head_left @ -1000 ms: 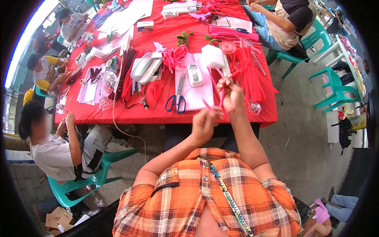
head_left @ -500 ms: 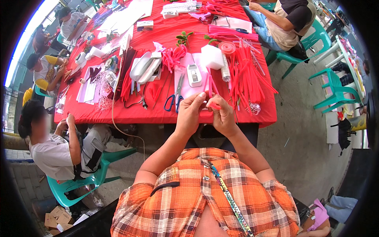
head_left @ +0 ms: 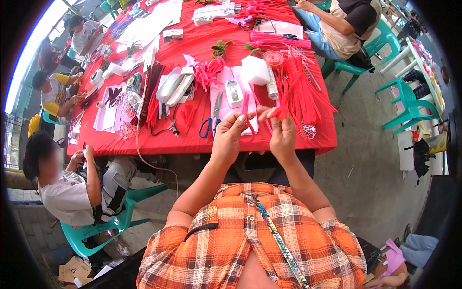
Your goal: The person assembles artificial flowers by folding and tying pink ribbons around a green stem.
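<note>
Above the front edge of the table, my left hand [head_left: 228,134] pinches narrow bright pink strips [head_left: 246,102] between thumb and fingers; their ends rise past the fingertips. A short way to the right, my right hand [head_left: 282,132] has its fingers closed on a red-pink strip [head_left: 280,112], which is bunched or looped at the fingertips. How far the pieces join between the hands is too small to tell. Just left of my left hand lie blue-handled scissors [head_left: 206,128]. A white device with a small window [head_left: 234,93] sits on pink sheets [head_left: 223,82] beyond my hands.
A bundle of red-pink strips [head_left: 299,91] lies right of my hands, beside a white block [head_left: 256,70] and a pink roll [head_left: 273,58]. Grey-white cases [head_left: 174,86] stand at left near a cable [head_left: 138,139]. People sit around the red-covered table [head_left: 192,147]; one [head_left: 72,190] is close at left.
My hands have drawn apart: the right has moved to the right, the left has shifted slightly. More of the pink strips shows between them. The whole view has tilted slightly.
</note>
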`<action>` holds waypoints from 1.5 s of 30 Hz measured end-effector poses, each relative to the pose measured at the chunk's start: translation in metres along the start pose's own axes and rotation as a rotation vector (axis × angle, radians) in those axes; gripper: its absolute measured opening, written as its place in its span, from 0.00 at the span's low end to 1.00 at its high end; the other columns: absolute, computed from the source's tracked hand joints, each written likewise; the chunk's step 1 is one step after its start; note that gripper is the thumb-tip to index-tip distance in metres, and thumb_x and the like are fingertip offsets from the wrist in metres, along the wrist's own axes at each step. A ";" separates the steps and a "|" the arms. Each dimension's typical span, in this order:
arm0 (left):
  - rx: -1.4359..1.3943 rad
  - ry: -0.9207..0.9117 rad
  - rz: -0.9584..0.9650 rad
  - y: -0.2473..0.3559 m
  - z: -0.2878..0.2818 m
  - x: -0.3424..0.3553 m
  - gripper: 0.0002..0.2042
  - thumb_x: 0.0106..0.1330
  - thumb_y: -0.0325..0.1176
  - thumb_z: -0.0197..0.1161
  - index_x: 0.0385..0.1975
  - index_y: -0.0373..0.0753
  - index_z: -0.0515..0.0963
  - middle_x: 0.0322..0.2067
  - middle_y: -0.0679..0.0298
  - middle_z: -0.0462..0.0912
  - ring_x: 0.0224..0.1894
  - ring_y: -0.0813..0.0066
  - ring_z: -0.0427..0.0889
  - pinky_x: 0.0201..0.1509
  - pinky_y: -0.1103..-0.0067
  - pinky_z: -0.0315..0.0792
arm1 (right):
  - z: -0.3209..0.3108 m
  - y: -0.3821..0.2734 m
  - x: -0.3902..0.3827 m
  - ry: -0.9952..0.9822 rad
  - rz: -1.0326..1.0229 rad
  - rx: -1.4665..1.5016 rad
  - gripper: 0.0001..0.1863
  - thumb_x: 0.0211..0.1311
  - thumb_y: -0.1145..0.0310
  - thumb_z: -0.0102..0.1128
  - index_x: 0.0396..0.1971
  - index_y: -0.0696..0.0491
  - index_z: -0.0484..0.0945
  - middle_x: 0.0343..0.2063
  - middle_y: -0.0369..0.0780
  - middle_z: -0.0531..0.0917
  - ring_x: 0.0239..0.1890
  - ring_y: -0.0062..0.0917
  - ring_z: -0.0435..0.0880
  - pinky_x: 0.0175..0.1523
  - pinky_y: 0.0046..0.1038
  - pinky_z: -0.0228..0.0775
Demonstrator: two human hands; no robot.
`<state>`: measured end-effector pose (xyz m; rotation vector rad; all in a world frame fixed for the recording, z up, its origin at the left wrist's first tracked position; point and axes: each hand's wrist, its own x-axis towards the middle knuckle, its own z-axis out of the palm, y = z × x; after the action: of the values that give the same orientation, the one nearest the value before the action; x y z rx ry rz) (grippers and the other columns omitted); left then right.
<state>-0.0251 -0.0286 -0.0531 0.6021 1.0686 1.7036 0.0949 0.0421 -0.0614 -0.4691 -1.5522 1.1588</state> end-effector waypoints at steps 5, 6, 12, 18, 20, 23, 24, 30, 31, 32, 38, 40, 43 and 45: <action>0.051 -0.146 -0.016 -0.002 -0.003 -0.005 0.08 0.66 0.32 0.53 0.34 0.34 0.76 0.33 0.64 0.80 0.37 0.79 0.77 0.46 0.81 0.67 | -0.004 -0.014 0.011 -0.169 0.177 0.006 0.08 0.67 0.73 0.43 0.40 0.56 0.72 0.40 0.41 0.80 0.39 0.19 0.76 0.43 0.22 0.69; 0.106 -0.145 -0.014 -0.001 -0.002 -0.006 0.08 0.66 0.32 0.54 0.34 0.34 0.76 0.32 0.64 0.80 0.36 0.79 0.77 0.46 0.82 0.66 | -0.001 -0.024 0.012 -0.209 0.232 0.051 0.08 0.67 0.73 0.43 0.41 0.56 0.72 0.39 0.40 0.80 0.39 0.18 0.76 0.43 0.21 0.68; 0.093 -0.188 -0.024 0.005 0.002 -0.009 0.09 0.65 0.31 0.55 0.38 0.33 0.77 0.32 0.68 0.80 0.35 0.83 0.75 0.43 0.84 0.67 | 0.005 -0.031 0.012 -0.262 0.182 0.013 0.09 0.63 0.77 0.47 0.41 0.57 0.73 0.33 0.39 0.78 0.33 0.22 0.76 0.38 0.22 0.69; 0.155 -0.180 -0.013 -0.001 -0.005 -0.010 0.11 0.65 0.33 0.56 0.41 0.31 0.77 0.32 0.71 0.79 0.38 0.87 0.73 0.45 0.86 0.67 | 0.009 -0.028 0.006 -0.215 -0.032 -0.212 0.06 0.64 0.75 0.46 0.37 0.58 0.72 0.35 0.41 0.79 0.36 0.25 0.78 0.41 0.23 0.71; 0.191 -0.178 -0.006 0.000 -0.003 -0.010 0.12 0.65 0.33 0.56 0.40 0.31 0.77 0.32 0.70 0.79 0.37 0.87 0.74 0.44 0.86 0.68 | 0.009 -0.028 0.004 -0.187 -0.033 -0.222 0.06 0.64 0.75 0.46 0.37 0.58 0.72 0.35 0.41 0.79 0.35 0.26 0.78 0.41 0.24 0.71; 0.246 -0.170 -0.009 0.001 -0.001 -0.011 0.12 0.65 0.33 0.56 0.39 0.30 0.77 0.31 0.69 0.79 0.35 0.86 0.75 0.41 0.86 0.69 | 0.007 -0.027 0.002 -0.169 0.018 -0.187 0.06 0.64 0.75 0.46 0.36 0.58 0.72 0.35 0.41 0.79 0.35 0.26 0.78 0.41 0.24 0.71; 0.266 -0.169 -0.012 0.002 0.000 -0.012 0.12 0.65 0.33 0.55 0.39 0.30 0.77 0.30 0.69 0.80 0.34 0.86 0.76 0.40 0.86 0.70 | 0.006 -0.026 0.001 -0.161 0.008 -0.194 0.06 0.64 0.75 0.46 0.36 0.57 0.72 0.35 0.42 0.79 0.35 0.27 0.78 0.41 0.24 0.71; 0.308 -0.183 -0.040 0.003 -0.001 -0.015 0.11 0.66 0.32 0.53 0.38 0.28 0.76 0.29 0.66 0.81 0.32 0.84 0.78 0.39 0.85 0.72 | 0.005 -0.028 0.000 -0.137 -0.067 -0.254 0.05 0.64 0.75 0.46 0.37 0.57 0.72 0.35 0.42 0.79 0.36 0.29 0.78 0.42 0.25 0.71; 0.293 -0.183 -0.050 0.003 0.000 -0.016 0.11 0.66 0.31 0.53 0.38 0.28 0.76 0.29 0.66 0.81 0.32 0.83 0.78 0.39 0.85 0.72 | 0.005 -0.028 -0.001 -0.131 -0.065 -0.258 0.05 0.64 0.75 0.46 0.37 0.57 0.72 0.35 0.42 0.79 0.36 0.29 0.78 0.42 0.26 0.71; 0.278 -0.185 -0.060 0.004 0.003 -0.016 0.11 0.66 0.31 0.53 0.38 0.28 0.76 0.29 0.65 0.81 0.32 0.83 0.78 0.39 0.85 0.72 | 0.004 -0.029 -0.002 -0.123 -0.064 -0.262 0.05 0.64 0.75 0.46 0.37 0.57 0.72 0.35 0.42 0.79 0.36 0.30 0.78 0.42 0.26 0.70; 0.270 -0.199 -0.057 0.007 0.011 -0.019 0.11 0.66 0.30 0.52 0.38 0.27 0.76 0.29 0.63 0.81 0.33 0.81 0.79 0.40 0.83 0.74 | 0.003 -0.028 -0.006 -0.082 -0.110 -0.346 0.05 0.62 0.76 0.47 0.36 0.57 0.72 0.35 0.42 0.79 0.39 0.34 0.78 0.43 0.29 0.70; 0.267 -0.204 -0.057 0.006 0.012 -0.020 0.11 0.66 0.30 0.52 0.38 0.27 0.76 0.29 0.62 0.81 0.33 0.80 0.79 0.40 0.83 0.74 | 0.001 -0.027 -0.007 -0.089 -0.092 -0.343 0.07 0.58 0.79 0.49 0.37 0.58 0.72 0.35 0.45 0.78 0.41 0.38 0.77 0.44 0.31 0.70; 0.301 -0.215 -0.039 0.007 0.012 -0.019 0.11 0.66 0.30 0.52 0.37 0.27 0.76 0.29 0.62 0.81 0.33 0.80 0.80 0.40 0.83 0.74 | 0.000 -0.025 -0.007 -0.085 -0.092 -0.335 0.09 0.56 0.81 0.49 0.37 0.58 0.72 0.35 0.46 0.77 0.41 0.41 0.77 0.44 0.32 0.71; 0.308 -0.219 -0.040 0.008 0.014 -0.020 0.11 0.66 0.30 0.52 0.37 0.27 0.76 0.29 0.62 0.81 0.32 0.80 0.79 0.39 0.83 0.74 | -0.001 -0.025 -0.008 -0.089 -0.076 -0.320 0.09 0.56 0.81 0.49 0.37 0.58 0.72 0.34 0.46 0.76 0.40 0.41 0.77 0.43 0.32 0.71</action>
<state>-0.0104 -0.0430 -0.0375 0.9336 1.1837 1.4108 0.1052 0.0256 -0.0446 -0.5699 -1.8283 0.8862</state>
